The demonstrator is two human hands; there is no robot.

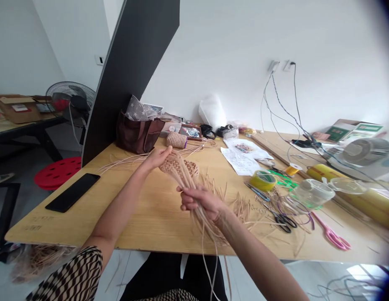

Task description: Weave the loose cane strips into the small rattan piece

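- Our right hand (199, 198) grips the loose cane strands (202, 225) of a woven piece (177, 167).
- Our left hand (155, 159) touches its edge, grip hard to tell.
- Black scissors (284, 221) lie lower right of the frame.

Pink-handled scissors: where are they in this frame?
In the head view, the pink-handled scissors lie toward the right front of the wooden desk, right of the black-handled scissors and in front of the clear plastic container.

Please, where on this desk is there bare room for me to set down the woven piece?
The widest bare wood of the desk lies along the near edge, between the black phone and the right hand. The right side is crowded: loose cane strips, black-handled scissors, a tape roll, and a clear plastic container.
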